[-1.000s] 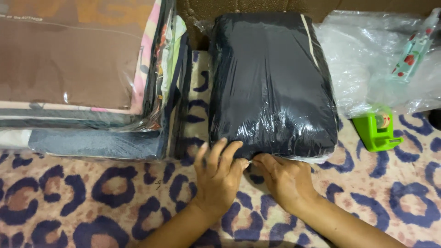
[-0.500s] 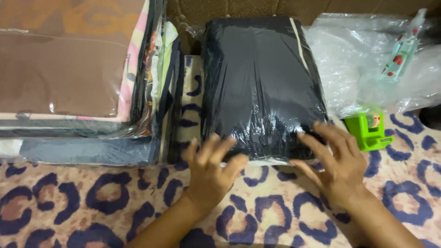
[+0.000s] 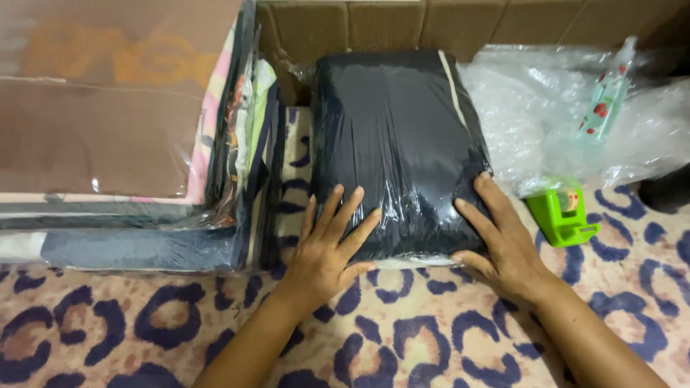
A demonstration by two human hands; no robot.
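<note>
Head view, only view. Dark folded cloth bundle in clear plastic wrap (image 3: 399, 151) lies flat on a leopard-print blanket (image 3: 431, 338), straight ahead of the person, just past both hands. Long axis runs away from the camera toward a cardboard box wall (image 3: 374, 29); the short near edge faces the wrists.

Left hand (image 3: 327, 248) sits at the bundle's near-left corner, fingers spread, fingertips on the wrap, palm on the blanket; flat, not clenched, nothing gripped. Right hand (image 3: 503, 244) lies along the near-right side, fingers extended up the edge, thumb at the near rim; pressing or cupping the side, not closed around it. Both hands touch the bundle, about equally near; the right reaches a bit further up its length.

Left of the bundle: stack of wrapped flat fabric packs (image 3: 122, 144), close beside it, a narrow strip of blanket between. Right: crumpled clear plastic bags (image 3: 560, 115) touching the bundle's right side, a small spray bottle (image 3: 607, 97) lying on them, a green tape dispenser (image 3: 564, 212) just beside the right hand.
</note>
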